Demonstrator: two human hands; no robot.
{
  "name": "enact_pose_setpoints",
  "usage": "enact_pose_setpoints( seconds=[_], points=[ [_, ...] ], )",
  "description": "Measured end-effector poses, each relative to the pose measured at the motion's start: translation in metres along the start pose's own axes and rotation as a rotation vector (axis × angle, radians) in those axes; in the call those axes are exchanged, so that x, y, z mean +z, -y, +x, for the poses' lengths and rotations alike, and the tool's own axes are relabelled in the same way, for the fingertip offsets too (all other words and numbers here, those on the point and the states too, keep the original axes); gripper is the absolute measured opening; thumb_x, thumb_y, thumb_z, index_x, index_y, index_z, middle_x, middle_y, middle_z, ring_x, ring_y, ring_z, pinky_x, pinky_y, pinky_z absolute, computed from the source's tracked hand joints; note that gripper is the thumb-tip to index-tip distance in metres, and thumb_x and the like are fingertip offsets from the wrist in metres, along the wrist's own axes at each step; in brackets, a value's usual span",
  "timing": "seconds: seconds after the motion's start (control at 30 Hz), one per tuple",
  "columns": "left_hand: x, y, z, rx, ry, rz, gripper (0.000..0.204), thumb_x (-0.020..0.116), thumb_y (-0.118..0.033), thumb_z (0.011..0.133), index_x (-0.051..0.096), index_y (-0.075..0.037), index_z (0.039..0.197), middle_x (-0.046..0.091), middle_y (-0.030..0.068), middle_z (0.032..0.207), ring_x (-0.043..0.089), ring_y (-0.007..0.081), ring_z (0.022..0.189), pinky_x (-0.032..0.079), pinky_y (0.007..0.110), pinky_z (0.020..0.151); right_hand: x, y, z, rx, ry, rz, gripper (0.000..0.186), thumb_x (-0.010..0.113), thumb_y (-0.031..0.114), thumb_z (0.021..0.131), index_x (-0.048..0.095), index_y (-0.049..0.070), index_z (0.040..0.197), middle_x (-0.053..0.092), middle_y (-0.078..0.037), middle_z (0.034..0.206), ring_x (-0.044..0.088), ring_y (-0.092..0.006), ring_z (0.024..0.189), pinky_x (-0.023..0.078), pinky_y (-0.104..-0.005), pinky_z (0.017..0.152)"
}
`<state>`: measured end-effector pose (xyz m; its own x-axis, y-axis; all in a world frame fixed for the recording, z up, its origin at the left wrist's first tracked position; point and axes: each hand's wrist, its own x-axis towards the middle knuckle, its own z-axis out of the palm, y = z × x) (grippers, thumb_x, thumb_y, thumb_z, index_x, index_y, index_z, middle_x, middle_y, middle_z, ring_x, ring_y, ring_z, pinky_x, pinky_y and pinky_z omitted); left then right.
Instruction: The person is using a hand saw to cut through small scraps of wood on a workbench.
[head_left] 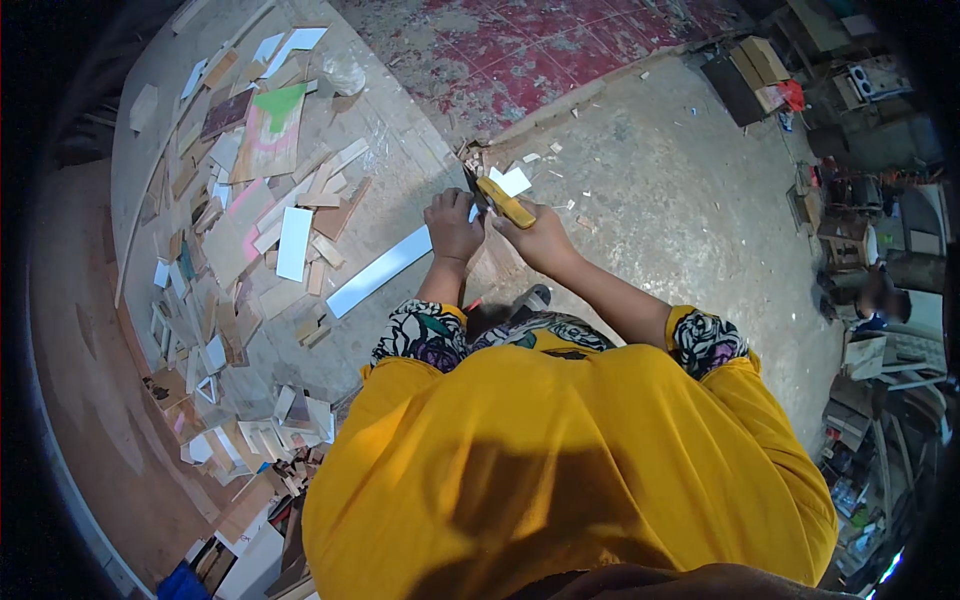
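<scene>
My left hand (pixel 452 225) grips a long white strip (pixel 375 273) near the right edge of a pale work surface (pixel 390 140), its fingers bent over the strip's far end. Just to its right, my right hand (pixel 540 243) is closed on a yellow-handled tool (pixel 505 200), apparently a saw, held across that end; its dark blade is mostly hidden. Small white offcuts (pixel 510 181) lie just beyond my hands. To the left, a short white board (pixel 294 243) lies among several wood scraps.
Wood offcuts (pixel 340 160) cover much of the left surface. A concrete floor (pixel 680 190) with scattered chips spreads to the right, below red tiling (pixel 560 70). Cardboard boxes (pixel 760 65) stand at the back right. Another person (pixel 872 295) is at the right among piled furniture and boards.
</scene>
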<state>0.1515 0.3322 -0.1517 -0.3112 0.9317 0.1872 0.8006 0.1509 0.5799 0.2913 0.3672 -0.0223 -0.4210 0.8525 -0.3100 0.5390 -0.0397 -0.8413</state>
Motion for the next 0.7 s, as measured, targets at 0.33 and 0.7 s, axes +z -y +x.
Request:
enact_pose_setpoints(
  seconds=[0.33, 0.7],
  points=[
    [-0.001, 0.001, -0.004, 0.011, 0.0, -0.021, 0.031, 0.069, -0.018, 0.065, 0.06, -0.013, 0.094, 0.054, 0.0056, 0.1, 0.049, 0.0263, 0.098, 0.037, 0.042, 0.081, -0.012, 0.006, -0.042, 0.028, 0.053, 0.03, 0.023, 0.064, 0.021, 0.084, 0.058, -0.001, 0.09, 0.06, -0.013, 0.071, 0.056, -0.0216, 0.064, 0.045, -0.0354, 0.063],
    [-0.005, -0.003, 0.001, 0.005, 0.019, -0.034, 0.032, 0.069, -0.023, 0.067, 0.061, -0.012, 0.095, 0.054, 0.0072, 0.102, 0.049, 0.0293, 0.098, 0.038, 0.045, 0.081, -0.019, 0.0, -0.035, 0.192, 0.042, 0.1, 0.03, 0.066, 0.027, 0.082, 0.061, 0.001, 0.095, 0.062, -0.015, 0.074, 0.061, -0.0267, 0.069, 0.047, -0.0355, 0.066]
  ],
)
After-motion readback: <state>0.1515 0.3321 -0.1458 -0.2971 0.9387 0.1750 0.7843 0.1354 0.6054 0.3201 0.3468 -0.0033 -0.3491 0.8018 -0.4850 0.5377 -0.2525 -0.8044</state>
